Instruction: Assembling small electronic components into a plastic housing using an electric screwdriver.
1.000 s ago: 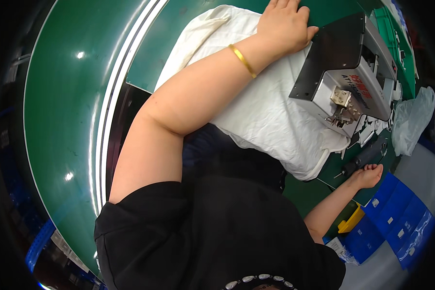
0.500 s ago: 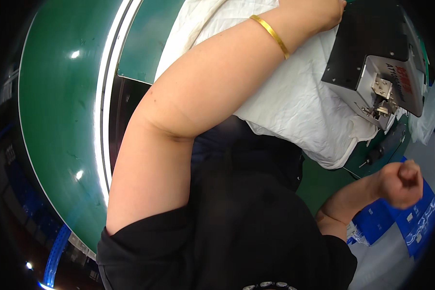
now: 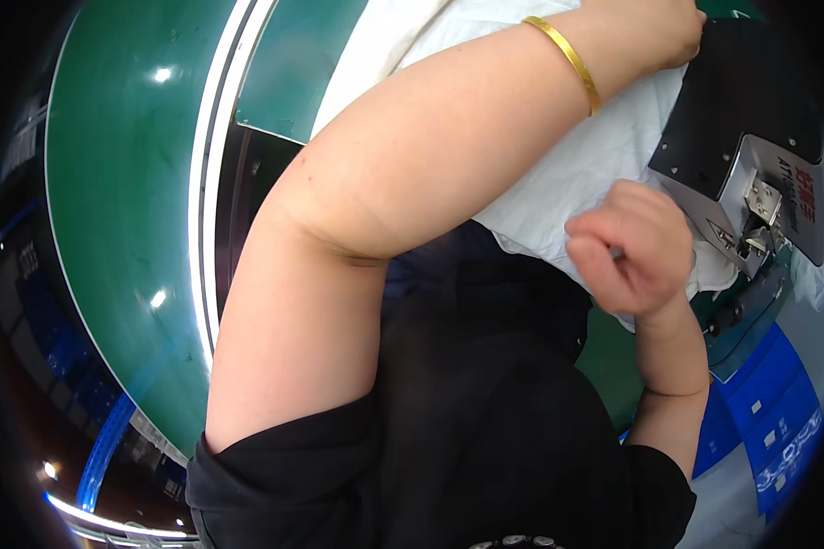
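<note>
My left arm, with a gold bangle, stretches across the white cloth (image 3: 577,165) to the upper right. At its end my left hand (image 3: 664,37) lies over the cloth beside the black-topped metal machine (image 3: 732,91); its fingers are turned away and partly cut off, so their grip is hidden. My right hand (image 3: 634,252) is raised over the cloth's near right part, in front of the machine. Its fingers are curled into a loose fist with a small dark hollow, and nothing shows in them. A metal bracket mechanism (image 3: 758,215) sits on the machine's near end.
A green table (image 3: 119,229) with a bright white edge strip (image 3: 203,183) curves along the left. Blue printed packages (image 3: 769,412) lie at the lower right, below a dark cylindrical part (image 3: 751,297). A blue post (image 3: 105,453) stands at the lower left.
My right hand has swung up and left from above the blue packages to over the white cloth, staying curled. In the picture, the left arm, cloth and machine have shifted slightly right.
</note>
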Available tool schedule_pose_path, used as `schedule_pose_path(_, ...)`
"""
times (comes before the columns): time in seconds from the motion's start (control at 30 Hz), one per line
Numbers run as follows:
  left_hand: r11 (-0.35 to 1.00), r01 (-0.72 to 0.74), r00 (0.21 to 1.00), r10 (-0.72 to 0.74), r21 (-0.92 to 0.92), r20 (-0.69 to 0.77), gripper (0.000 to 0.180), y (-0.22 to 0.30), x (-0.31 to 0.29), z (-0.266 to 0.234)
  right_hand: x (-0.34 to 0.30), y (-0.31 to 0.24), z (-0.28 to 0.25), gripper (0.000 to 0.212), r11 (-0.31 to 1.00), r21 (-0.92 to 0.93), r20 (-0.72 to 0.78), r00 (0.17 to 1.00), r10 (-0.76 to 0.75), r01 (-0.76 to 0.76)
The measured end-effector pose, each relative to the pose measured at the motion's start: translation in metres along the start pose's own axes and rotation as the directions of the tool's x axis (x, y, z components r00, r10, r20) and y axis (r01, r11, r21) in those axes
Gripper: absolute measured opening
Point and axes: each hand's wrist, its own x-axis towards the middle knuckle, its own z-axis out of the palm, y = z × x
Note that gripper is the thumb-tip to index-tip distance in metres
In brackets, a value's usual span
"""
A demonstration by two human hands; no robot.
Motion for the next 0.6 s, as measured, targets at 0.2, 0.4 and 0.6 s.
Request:
schedule_pose_path(0.2,0.993,0.075,0.991,-0.085,0.094,0.1,0.041,0.001,0.001,0.007,0.0,0.002,0.007,0.005,0.983,0.163,-0.053,0.995,0.09,-0.08)
schedule_pose_path(0.4,0.972,0.001,1.0,-0.002,0.234,0.003,0.049,-0.002,-0.002,0.012,-0.005,-0.001,0.003,0.005,0.956,0.231,-0.047,0.979,0.198,-0.182)
schedule_pose_path(0.6,0.987,-0.005,0.999,0.0,0.162,0.035,0.047,-0.003,-0.004,0.013,-0.011,0.005,0.003,0.009,0.924,0.314,-0.075,0.964,0.254,-0.219)
